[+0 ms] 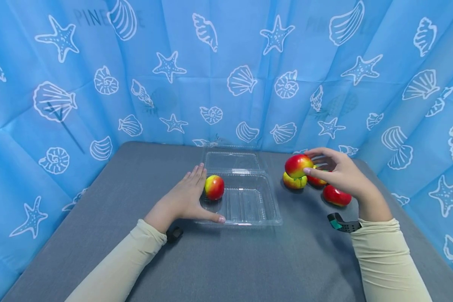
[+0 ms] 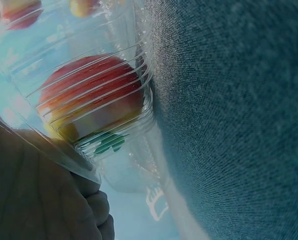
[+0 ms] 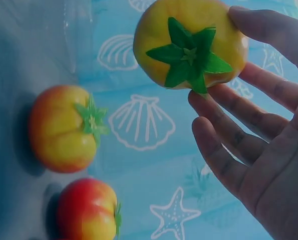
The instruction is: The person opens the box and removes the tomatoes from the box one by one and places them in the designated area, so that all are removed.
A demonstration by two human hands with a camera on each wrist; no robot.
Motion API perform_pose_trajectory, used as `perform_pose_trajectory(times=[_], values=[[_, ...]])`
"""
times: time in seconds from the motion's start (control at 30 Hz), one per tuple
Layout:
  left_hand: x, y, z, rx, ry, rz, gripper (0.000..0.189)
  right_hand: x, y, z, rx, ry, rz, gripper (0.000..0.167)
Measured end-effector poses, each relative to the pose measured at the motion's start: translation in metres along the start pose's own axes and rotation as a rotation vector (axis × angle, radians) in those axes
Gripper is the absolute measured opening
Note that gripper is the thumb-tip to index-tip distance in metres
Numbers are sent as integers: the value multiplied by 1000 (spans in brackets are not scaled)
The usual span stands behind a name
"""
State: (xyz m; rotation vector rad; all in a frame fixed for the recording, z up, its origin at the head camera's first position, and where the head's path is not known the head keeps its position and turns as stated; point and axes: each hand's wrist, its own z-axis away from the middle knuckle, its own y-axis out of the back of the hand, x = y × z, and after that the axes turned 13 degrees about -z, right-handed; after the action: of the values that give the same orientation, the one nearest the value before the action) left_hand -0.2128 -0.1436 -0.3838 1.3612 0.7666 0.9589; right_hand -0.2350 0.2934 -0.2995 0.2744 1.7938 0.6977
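Observation:
A clear plastic container [image 1: 251,207] lies with its lid folded back, and one red-and-yellow tomato [image 1: 214,187] sits inside at the left end. My left hand [image 1: 185,197] rests along the container's left side, fingers straight and thumb spread over the front rim. In the left wrist view the palm is against the clear wall, beside the tomato with its green calyx. To the right, my right hand [image 1: 339,174] pinches another tomato [image 1: 297,165] between thumb and fingertips, raised above the others. Its green star-shaped calyx [image 3: 191,52] shows in the right wrist view.
Under and beside the right hand lie a yellowish tomato [image 1: 294,182], a partly hidden red-and-yellow one [image 1: 317,180] and a red one [image 1: 337,196]. The hinged lid [image 1: 232,161] reaches toward the blue shell-print curtain [image 1: 226,105]. Grey cloth [image 1: 249,260] covers the table.

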Motion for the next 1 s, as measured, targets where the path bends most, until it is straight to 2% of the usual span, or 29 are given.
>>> perform_pose_trajectory(times=[0.2, 0.53, 0.7, 1.0], values=[[0, -1, 0, -1, 2, 1, 152, 6, 6, 1, -38, -38, 8, 52], [-1, -2, -1, -5, 3, 12, 152, 12, 13, 2, -93, -80, 94, 48], [-1, -2, -1, -1, 0, 16, 152, 16, 14, 2, -128, -102, 84, 48], [-1, -1, 0, 2, -3, 20, 151, 24, 13, 0, -192, -93, 58, 41]])
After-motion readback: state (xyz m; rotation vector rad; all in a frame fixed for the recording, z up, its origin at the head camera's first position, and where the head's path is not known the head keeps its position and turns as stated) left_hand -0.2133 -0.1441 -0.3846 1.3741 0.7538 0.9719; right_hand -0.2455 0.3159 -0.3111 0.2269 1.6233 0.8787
